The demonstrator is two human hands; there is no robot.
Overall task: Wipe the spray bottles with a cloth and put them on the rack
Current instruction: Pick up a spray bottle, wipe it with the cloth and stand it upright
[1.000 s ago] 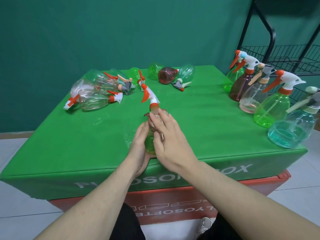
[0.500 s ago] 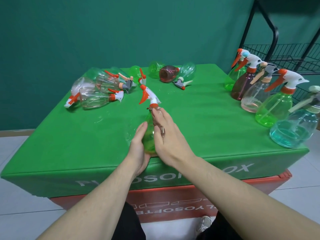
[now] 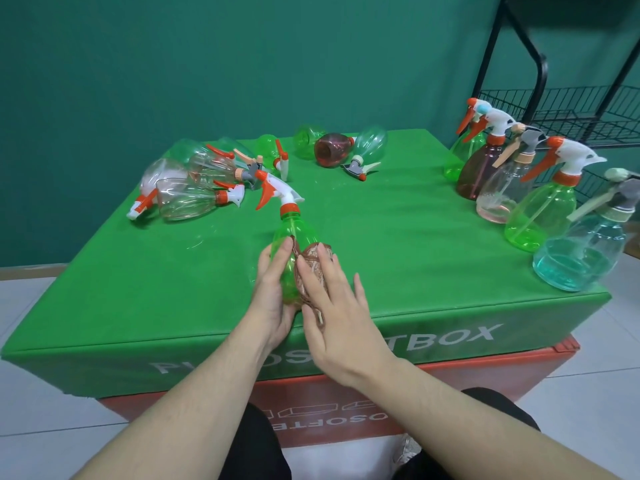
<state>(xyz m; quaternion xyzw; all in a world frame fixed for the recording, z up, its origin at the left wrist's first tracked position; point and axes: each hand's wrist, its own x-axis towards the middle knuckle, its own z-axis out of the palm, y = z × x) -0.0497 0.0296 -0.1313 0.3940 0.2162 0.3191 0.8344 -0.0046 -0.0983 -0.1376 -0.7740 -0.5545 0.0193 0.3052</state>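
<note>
A green spray bottle (image 3: 294,233) with a white and orange trigger head stands tilted near the front edge of the green table (image 3: 398,237). My left hand (image 3: 273,292) cups its left side and base. My right hand (image 3: 332,306) presses a brown patterned cloth (image 3: 311,268) flat against the bottle's right side, fingers straight. The black wire rack (image 3: 571,109) stands behind the table's right corner.
Several spray bottles lie on their sides at the back left (image 3: 194,188) and back middle (image 3: 336,150). Several more stand upright along the right edge (image 3: 540,209). A red box (image 3: 450,382) supports the table. White floor tiles surround it.
My right hand slid the cloth from the bottle's neck down to its body, and the orange collar and green shoulder now show. The left hand stayed on the bottle.
</note>
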